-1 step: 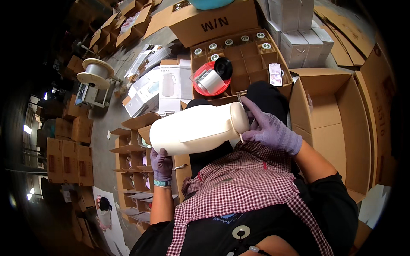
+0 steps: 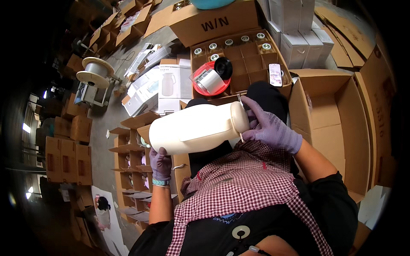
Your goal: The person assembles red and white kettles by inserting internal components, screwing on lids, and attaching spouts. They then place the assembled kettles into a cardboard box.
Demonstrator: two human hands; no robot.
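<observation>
A cream vacuum jug (image 2: 188,130) with a long side handle lies on its side above my lap, its lid end to the right. My left hand (image 2: 161,164), in a purple glove, supports the base end from below, with the thumb on the body. At the lid end, my right hand (image 2: 273,131), gloved too, has thumb and fingers closed around the top. A thin edge sticks up by its fingertips, too small to name. The fingers behind the lid are partly hidden.
Ahead, a divided carton (image 2: 245,51) holds several glass liners, a red bowl (image 2: 222,88) with a silver cylinder and black lid, and a phone (image 2: 275,74). An open carton (image 2: 331,128) stands right, a compartmented box (image 2: 136,175) left. Flat printed boxes (image 2: 171,87) lie beyond; white boxes (image 2: 301,47) are stacked far right.
</observation>
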